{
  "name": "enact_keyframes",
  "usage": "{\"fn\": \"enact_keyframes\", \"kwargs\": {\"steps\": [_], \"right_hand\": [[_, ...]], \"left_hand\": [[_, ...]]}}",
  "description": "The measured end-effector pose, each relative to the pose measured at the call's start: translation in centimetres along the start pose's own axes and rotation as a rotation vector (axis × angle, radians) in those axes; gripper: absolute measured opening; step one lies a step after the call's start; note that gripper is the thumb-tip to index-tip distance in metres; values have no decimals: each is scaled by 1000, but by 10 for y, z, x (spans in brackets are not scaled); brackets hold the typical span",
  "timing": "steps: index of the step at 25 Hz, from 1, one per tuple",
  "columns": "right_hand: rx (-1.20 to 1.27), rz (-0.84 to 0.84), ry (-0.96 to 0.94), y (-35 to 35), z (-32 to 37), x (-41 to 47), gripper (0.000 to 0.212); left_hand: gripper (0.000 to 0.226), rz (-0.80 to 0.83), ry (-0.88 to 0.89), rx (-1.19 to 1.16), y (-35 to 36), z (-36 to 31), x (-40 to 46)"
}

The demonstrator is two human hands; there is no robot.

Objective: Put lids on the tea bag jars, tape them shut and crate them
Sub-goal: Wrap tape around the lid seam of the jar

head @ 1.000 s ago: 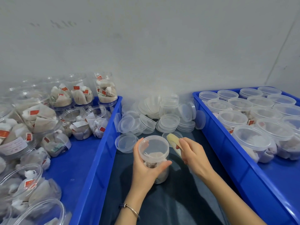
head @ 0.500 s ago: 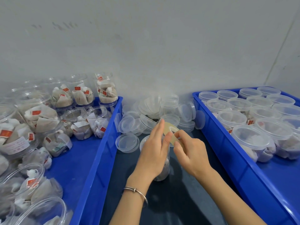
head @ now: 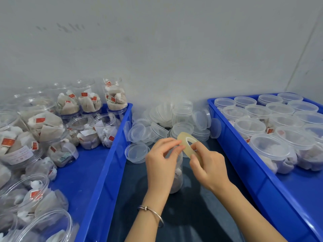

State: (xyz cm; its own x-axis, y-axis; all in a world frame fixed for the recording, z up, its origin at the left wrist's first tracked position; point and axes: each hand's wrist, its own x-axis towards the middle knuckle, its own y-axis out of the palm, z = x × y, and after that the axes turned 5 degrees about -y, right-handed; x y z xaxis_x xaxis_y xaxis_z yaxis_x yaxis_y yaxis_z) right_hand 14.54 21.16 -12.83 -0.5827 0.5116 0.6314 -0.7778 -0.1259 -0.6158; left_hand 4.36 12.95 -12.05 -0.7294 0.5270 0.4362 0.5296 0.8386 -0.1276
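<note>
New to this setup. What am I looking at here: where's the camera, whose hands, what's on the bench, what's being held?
There is no robot: a person works with bare hands, and the one camera sits on their head, looking forward and down.

The right hand holds a roll of clear tape, and the left hand pinches at the roll's edge. Right under the hands a tea bag jar stands on the dark surface.

Behind it lies a heap of loose clear lids. The left blue crate holds open jars of tea bags. The right blue crate holds lidded jars.
</note>
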Motion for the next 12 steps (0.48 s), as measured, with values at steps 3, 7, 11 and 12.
{"fn": "enact_keyframes", "kwargs": {"steps": [3,7,11,12], "right_hand": [[-4,11,-77,-8,2,1,45],[-9,-8,-114,-10,2,1,41],[23,-39,-43,-7,-3,1,47],[24,-37,-45,-7,-3,1,47]], "left_hand": [[18,65,-114,-126,-8,-5,8],[23,160,-119,-49,-10,-11,6],[13,172,-139,-97,-6,-11,3],[14,152,-143,-116,-6,-11,3]]}}
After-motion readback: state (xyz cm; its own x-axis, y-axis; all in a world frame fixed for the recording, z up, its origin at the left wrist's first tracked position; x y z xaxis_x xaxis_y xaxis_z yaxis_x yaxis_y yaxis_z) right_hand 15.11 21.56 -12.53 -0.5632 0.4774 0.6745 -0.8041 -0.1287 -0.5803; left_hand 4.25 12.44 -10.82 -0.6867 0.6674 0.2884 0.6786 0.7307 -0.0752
